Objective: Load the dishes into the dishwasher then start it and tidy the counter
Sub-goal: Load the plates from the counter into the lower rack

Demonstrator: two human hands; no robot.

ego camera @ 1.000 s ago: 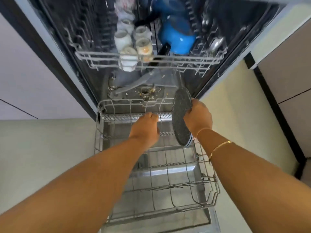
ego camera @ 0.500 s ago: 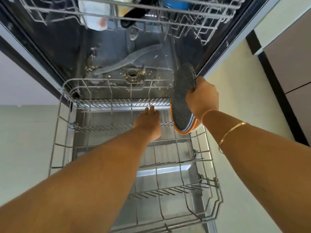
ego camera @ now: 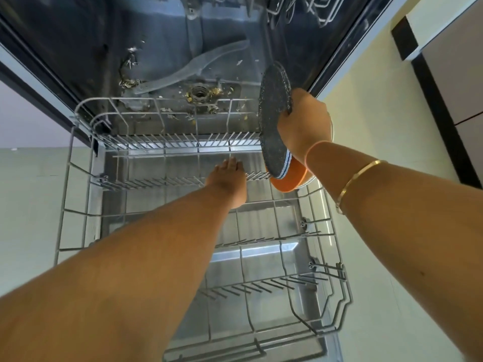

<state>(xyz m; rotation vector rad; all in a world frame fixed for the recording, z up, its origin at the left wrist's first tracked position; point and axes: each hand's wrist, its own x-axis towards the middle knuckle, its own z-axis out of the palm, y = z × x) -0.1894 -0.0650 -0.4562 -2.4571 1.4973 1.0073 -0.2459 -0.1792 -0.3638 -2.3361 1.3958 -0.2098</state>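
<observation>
Plate (ego camera: 274, 121): gripped by right hand (ego camera: 303, 126), held on edge above rack's (ego camera: 156, 138) far right corner, evidently for slotting between tines. Left hand (ego camera: 227, 181): fingers straight, at middle tine row, likely steadying it.

Grey wire lower rack (ego camera: 162, 142) sits over open steel dishwasher door (ego camera: 264, 253).

Dark speckled plates (ego camera: 273, 121) stand on edge above the pulled-out wire rack (ego camera: 78, 178).
</observation>
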